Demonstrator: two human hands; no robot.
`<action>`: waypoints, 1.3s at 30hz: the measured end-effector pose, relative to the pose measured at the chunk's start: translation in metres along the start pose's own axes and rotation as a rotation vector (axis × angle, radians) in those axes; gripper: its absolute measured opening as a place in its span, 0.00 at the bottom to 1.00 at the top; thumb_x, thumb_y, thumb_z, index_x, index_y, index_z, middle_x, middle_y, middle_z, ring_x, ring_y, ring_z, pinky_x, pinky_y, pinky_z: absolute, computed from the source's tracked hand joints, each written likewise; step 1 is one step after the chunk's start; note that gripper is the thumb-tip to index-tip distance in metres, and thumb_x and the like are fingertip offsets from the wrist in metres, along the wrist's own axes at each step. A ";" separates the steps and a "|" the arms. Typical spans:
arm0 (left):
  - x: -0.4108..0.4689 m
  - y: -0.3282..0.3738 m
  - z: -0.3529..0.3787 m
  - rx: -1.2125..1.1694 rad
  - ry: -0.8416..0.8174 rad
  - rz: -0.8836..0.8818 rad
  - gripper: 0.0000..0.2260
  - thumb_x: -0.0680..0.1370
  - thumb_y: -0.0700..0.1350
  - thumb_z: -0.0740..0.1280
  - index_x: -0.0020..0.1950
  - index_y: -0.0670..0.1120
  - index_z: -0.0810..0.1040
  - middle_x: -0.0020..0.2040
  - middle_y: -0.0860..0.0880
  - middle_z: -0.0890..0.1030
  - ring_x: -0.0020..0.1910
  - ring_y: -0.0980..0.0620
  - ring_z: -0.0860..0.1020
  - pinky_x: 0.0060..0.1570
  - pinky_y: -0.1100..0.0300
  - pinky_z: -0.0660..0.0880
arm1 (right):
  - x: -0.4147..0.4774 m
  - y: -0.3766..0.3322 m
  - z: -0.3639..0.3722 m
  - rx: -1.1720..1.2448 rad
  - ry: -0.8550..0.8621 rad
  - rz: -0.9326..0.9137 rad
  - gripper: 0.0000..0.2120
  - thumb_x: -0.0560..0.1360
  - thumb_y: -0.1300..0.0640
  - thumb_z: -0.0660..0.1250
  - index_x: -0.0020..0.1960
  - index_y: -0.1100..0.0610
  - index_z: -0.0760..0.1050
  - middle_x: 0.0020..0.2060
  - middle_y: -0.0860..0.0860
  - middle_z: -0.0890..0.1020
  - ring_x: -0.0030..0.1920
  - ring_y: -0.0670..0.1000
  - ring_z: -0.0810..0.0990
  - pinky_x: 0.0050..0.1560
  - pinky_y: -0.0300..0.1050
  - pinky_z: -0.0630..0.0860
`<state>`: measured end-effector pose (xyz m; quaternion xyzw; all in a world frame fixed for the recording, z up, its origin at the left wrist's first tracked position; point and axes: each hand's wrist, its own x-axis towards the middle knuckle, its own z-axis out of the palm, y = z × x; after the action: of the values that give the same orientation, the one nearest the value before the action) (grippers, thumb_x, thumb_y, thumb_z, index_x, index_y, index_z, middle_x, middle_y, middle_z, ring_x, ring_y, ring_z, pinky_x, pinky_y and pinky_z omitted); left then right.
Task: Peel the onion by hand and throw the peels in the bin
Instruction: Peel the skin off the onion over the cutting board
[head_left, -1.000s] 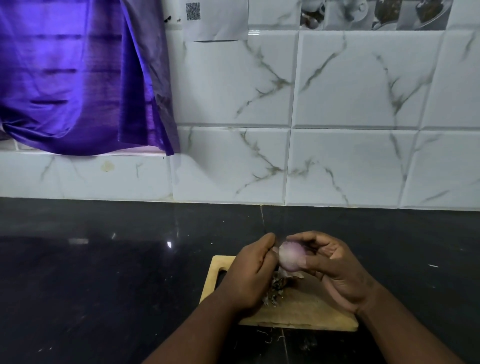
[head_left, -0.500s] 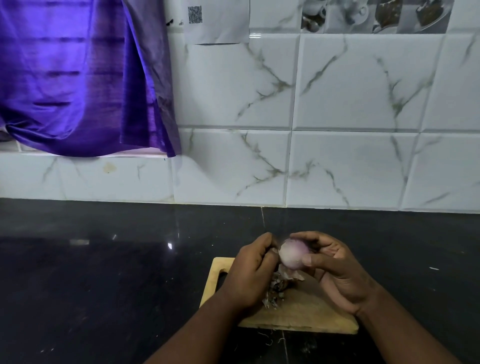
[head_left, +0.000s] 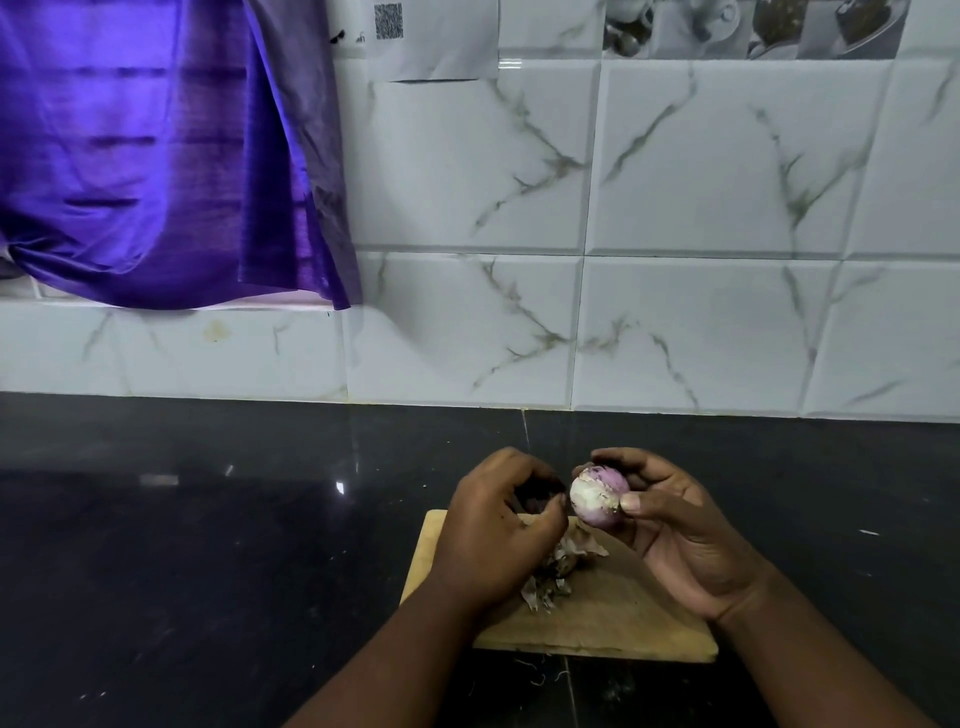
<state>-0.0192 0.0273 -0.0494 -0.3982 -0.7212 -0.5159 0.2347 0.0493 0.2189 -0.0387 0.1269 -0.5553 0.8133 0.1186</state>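
Observation:
A small, mostly peeled onion (head_left: 597, 496), white and pale purple, is held up over the wooden cutting board (head_left: 623, 623). My right hand (head_left: 680, 540) grips it between thumb and fingertips. My left hand (head_left: 493, 525) sits just left of the onion, a small gap away, its fingers curled. Thumb and fingers pinch what looks like a dark piece of peel (head_left: 537, 496), mostly hidden inside the hand. A heap of dry peels (head_left: 553, 574) lies on the board under my left hand. No bin is in view.
The board lies on a black polished countertop (head_left: 208, 545) with small peel scraps (head_left: 535, 673) by its front edge. White marble-pattern tiles (head_left: 675, 332) form the back wall. A purple curtain (head_left: 145, 156) hangs at the upper left.
My left hand has pulled away from the onion to the left with its fingers curled. My right hand has turned the onion so its whiter side faces me.

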 end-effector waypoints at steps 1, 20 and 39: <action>0.000 0.000 -0.001 -0.024 0.020 0.011 0.03 0.77 0.41 0.74 0.47 0.48 0.84 0.43 0.56 0.82 0.43 0.55 0.81 0.41 0.65 0.75 | 0.000 0.000 0.000 -0.003 0.002 0.002 0.24 0.59 0.62 0.76 0.56 0.62 0.84 0.54 0.65 0.85 0.50 0.59 0.87 0.45 0.47 0.86; 0.000 -0.002 -0.001 -0.085 -0.017 -0.042 0.05 0.80 0.39 0.73 0.53 0.47 0.87 0.46 0.56 0.86 0.47 0.57 0.84 0.45 0.68 0.77 | -0.002 0.002 -0.002 -0.093 0.023 0.051 0.24 0.59 0.61 0.77 0.56 0.65 0.84 0.53 0.66 0.85 0.48 0.58 0.87 0.45 0.47 0.85; -0.002 0.002 0.001 -0.181 -0.067 -0.244 0.14 0.75 0.32 0.68 0.44 0.52 0.84 0.42 0.55 0.84 0.43 0.58 0.82 0.41 0.65 0.76 | 0.000 0.001 0.001 -0.025 0.035 0.005 0.29 0.55 0.62 0.82 0.56 0.62 0.85 0.54 0.63 0.85 0.50 0.58 0.87 0.45 0.48 0.85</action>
<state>-0.0162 0.0280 -0.0505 -0.3444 -0.7222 -0.5899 0.1093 0.0494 0.2178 -0.0390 0.1096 -0.5634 0.8088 0.1279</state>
